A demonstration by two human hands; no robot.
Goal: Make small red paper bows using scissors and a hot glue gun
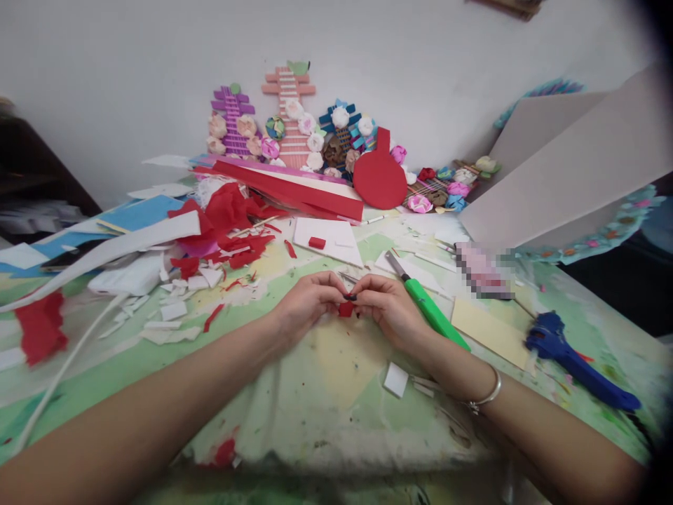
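My left hand (308, 301) and my right hand (389, 308) meet at the middle of the table, fingertips pinched together on a small red piece (345, 308) of foam or paper. Both hands are closed on it, and a dark bit shows at the fingertips. A silver bracelet (486, 396) sits on my right wrist. Just right of my right hand lies a green-handled utility knife (431, 308), blade pointing away from me.
A blue glue gun (573, 358) lies at the right. Red and white scraps (221, 242) litter the left side. A white sheet with a red block (317, 243) lies ahead. Paper-flower crafts (294, 133) and a red foam paddle shape (379, 179) stand by the wall. Grey boards (573, 175) lean at right.
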